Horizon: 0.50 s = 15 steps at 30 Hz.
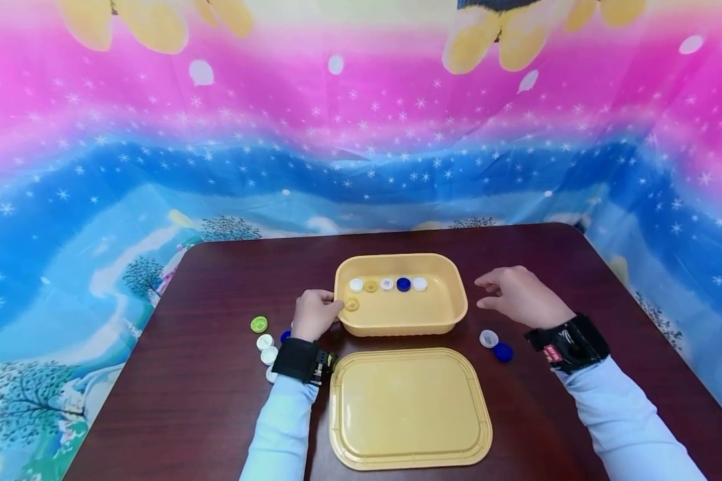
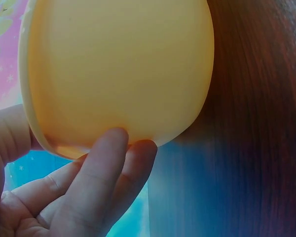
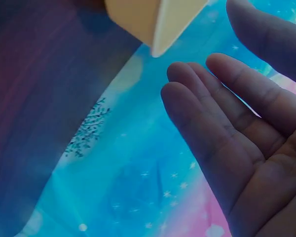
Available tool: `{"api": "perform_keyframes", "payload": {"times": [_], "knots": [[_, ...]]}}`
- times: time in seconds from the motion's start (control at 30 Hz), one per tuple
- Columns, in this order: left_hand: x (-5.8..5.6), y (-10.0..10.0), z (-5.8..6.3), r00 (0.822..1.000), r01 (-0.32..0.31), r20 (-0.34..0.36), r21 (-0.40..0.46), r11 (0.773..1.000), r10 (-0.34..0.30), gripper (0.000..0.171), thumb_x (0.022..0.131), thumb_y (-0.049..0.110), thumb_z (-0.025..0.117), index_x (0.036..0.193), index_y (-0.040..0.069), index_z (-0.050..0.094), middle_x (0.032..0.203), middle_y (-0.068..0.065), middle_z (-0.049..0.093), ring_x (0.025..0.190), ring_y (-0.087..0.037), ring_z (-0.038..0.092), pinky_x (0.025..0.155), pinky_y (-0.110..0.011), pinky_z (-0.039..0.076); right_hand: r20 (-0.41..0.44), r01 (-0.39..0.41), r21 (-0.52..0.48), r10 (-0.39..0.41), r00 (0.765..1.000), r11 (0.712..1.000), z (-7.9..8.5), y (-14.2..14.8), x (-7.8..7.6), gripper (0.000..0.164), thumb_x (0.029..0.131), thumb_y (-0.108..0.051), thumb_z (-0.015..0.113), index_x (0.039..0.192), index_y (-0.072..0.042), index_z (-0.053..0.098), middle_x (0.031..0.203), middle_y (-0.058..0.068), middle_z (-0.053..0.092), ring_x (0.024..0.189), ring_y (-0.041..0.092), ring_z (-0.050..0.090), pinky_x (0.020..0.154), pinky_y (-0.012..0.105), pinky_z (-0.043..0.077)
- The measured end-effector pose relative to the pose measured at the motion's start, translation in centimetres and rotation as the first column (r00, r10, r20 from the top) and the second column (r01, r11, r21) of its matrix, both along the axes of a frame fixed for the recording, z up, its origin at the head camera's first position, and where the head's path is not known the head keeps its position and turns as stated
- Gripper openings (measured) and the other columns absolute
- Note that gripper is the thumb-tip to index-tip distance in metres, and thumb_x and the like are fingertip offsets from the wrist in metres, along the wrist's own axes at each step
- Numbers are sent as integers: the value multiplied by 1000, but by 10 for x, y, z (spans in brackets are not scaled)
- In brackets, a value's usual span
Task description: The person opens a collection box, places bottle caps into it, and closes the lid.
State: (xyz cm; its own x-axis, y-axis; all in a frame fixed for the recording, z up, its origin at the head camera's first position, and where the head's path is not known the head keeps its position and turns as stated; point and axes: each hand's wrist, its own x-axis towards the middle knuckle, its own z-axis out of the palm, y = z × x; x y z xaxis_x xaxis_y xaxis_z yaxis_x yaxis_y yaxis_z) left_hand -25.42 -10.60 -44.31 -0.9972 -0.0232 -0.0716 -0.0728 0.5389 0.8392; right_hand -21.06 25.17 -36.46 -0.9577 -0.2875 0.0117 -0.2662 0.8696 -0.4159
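Note:
A yellow plastic box [image 1: 400, 329] stands on the table. Inside lies a row of bottle caps: white [image 1: 356, 285], yellow [image 1: 370, 286], another white, blue [image 1: 403, 284] and one more white. A second yellow cap [image 1: 351, 304] lies below the row's left end. My left hand [image 1: 315, 314] grips the box's left end; in the left wrist view its fingers [image 2: 106, 168] press the outer wall while the thumb passes behind the rim. Off the box's right end, my right hand [image 1: 520, 294] hovers with fingers loosely bent and nothing in them.
A yellow lid [image 1: 410, 407] lies flat in front of the box. Left of it are a green cap [image 1: 259, 325], several white caps [image 1: 269, 355] and a blue one [image 1: 285, 335], partly hidden by my left arm. A whitish cap [image 1: 489, 339] and a blue cap [image 1: 503, 352] lie at right.

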Motion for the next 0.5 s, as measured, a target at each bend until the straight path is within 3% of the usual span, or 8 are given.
{"api": "perform_keyframes", "payload": {"times": [0.5], "knots": [[0, 1, 2, 1000, -5, -1, 10, 1000, 5, 23, 90, 17, 67, 105, 0, 73, 83, -8, 71, 68, -16, 67, 66, -31, 57, 159, 54, 26, -58, 986, 998, -51, 13, 9, 40, 83, -15, 76, 116, 7, 66, 109, 21, 67, 97, 35, 65, 78, 47, 55]]}}
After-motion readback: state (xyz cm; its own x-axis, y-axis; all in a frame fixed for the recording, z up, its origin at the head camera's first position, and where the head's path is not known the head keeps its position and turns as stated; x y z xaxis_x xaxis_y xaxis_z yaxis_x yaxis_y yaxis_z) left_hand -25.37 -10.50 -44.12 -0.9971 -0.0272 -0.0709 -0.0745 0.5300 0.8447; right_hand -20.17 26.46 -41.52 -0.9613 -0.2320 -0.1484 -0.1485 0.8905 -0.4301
